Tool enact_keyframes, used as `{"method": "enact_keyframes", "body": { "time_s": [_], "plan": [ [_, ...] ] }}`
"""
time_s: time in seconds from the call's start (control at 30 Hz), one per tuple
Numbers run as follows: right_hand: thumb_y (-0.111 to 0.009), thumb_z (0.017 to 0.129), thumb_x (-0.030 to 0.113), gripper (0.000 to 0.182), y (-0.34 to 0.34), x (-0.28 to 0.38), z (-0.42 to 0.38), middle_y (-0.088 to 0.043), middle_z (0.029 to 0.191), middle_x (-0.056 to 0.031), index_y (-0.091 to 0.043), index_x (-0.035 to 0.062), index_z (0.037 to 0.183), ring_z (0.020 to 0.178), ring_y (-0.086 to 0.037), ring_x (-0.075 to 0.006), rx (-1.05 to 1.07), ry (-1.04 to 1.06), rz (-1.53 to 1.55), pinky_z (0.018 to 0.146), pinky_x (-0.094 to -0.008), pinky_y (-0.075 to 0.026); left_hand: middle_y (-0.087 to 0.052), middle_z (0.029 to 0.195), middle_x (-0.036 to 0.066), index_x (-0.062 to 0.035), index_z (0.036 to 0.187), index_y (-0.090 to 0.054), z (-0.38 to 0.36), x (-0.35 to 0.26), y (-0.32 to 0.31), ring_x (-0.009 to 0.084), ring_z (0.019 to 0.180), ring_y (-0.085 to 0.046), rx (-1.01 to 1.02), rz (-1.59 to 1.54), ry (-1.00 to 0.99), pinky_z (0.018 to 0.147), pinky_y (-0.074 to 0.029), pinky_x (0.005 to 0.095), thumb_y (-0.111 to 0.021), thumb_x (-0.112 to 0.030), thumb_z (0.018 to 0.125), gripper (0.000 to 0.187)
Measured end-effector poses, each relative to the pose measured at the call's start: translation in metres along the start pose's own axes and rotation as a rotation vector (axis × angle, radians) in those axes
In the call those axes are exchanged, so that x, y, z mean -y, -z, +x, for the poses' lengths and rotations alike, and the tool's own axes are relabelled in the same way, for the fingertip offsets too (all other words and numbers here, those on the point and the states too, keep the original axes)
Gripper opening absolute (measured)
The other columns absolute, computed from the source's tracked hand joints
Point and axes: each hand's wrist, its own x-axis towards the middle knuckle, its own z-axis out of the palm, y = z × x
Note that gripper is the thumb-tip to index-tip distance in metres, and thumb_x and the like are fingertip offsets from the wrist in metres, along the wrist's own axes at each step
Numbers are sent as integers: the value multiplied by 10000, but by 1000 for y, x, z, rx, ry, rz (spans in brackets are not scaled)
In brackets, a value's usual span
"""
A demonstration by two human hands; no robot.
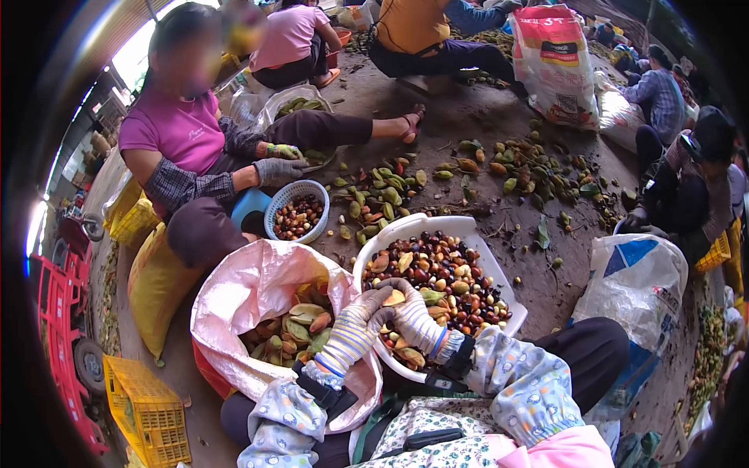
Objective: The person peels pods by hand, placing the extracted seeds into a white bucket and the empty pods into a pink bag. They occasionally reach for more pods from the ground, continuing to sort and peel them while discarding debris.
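Note:
My left hand (349,326) and my right hand (419,320), both in striped work gloves, meet above the near edge of a white basin (511,292). Their fingers are closed around a small yellowish seed pod (395,298), partly hidden by the gloves. Glossy brown, black and cream seeds (425,261) fill the basin, with several pods lying among them. To the left of the basin stands an open white woven sack (222,292). Green and brown pods (292,331) lie inside it, beside my left hand.
Across from me sits a person (175,132) in gloves, by a blue basket (273,207) of seeds. Loose pods (538,171) cover the ground ahead. A yellow crate (148,413) is at lower left, a white-and-blue sack (636,281) at right. Other people sit farther back.

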Motion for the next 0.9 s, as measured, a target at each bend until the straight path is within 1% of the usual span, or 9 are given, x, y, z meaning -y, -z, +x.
{"method": "enact_keyframes", "body": {
  "time_s": [0.13, 0.23, 0.27, 0.33, 0.47, 0.53, 0.73, 0.87, 0.9],
  "plan": [
    [-621, 817, -24, 384, 3, 3, 3, -579, 1040, -61, -483, 33, 1170, 903, -585, -143, 72, 7, -131, 772, -262, -510, -622, 1004, 75, 2, 1138, -573, -1, 11, -6, 127, 881, -580, -71, -223, 147, 803, -480, 256, -540, -104, 919, 246],
    [-527, 850, -17, 326, -2, 14, 1, -597, 1029, -47, -489, 28, 1171, 922, -584, -126, 203, -15, 135, 764, -243, -512, -636, 958, 55, -1, 1069, -603, 0, 5, 2, 104, 857, -554, -149, -250, 130, 798, -462, 245, -532, -88, 920, 186],
    [-661, 805, 109, 478, 3, 25, -3, -585, 998, 10, -457, 59, 1234, 616, -517, -25, 266, -70, 27, 496, -157, -435, -638, 954, 51, -3, 1067, -608, 0, 5, 7, 103, 851, -554, -150, -269, 198, 798, -461, 247, -531, -98, 922, 189],
    [-659, 802, 123, 491, 0, 34, -3, -587, 975, 24, -458, 71, 1248, 540, -454, 1, 330, -95, -78, 432, -136, -361, -635, 960, 42, -10, 1064, -615, 0, 10, 14, 105, 851, -553, -181, -409, 283, 803, -454, 247, -536, -117, 924, 193],
    [-523, 817, 27, 499, -8, 57, -1, -560, 812, 7, -440, 62, 1308, 572, -492, -44, 392, -168, -139, 536, -181, -438, -623, 966, 30, -39, 1055, -624, -5, -19, 33, 99, 844, -590, -214, -598, 381, 713, -551, 259, -542, -189, 929, 213],
    [-525, 863, 94, 468, -6, 54, 2, -562, 871, 18, -432, 76, 1322, 620, -491, -37, 414, -142, -284, 559, -187, -435, -607, 1010, 68, -33, 1052, -600, -7, -15, 40, 172, 907, -608, -224, -646, 415, 765, -551, 314, -555, -207, 918, 225],
    [-620, 865, 222, 546, -12, 49, 0, -539, 980, 60, -401, 77, 1344, 706, -442, 13, 433, -108, -261, 598, -128, -367, -605, 995, 66, -24, 1046, -596, -14, -5, 44, 162, 896, -609, -256, -595, 386, 758, -555, 303, -546, -183, 922, 208],
    [-478, 863, 94, 518, -6, 27, 11, -620, 908, -150, -341, 91, 1363, 755, -610, -273, 353, 412, -902, 686, -347, -481, -626, 940, 53, -14, 1002, -616, -11, 0, 40, 125, 839, -593, -309, -469, 315, 746, -520, 264, -558, -157, 914, 178],
    [-483, 860, 126, 542, -18, 48, -3, -594, 877, -251, -300, 98, 1369, 812, -593, -410, 273, 368, -1161, 731, -423, -474, -635, 917, 50, -7, 984, -624, -11, 1, 38, 118, 822, -587, -332, -365, 261, 741, -500, 255, -559, -143, 912, 167]
  ]
}}
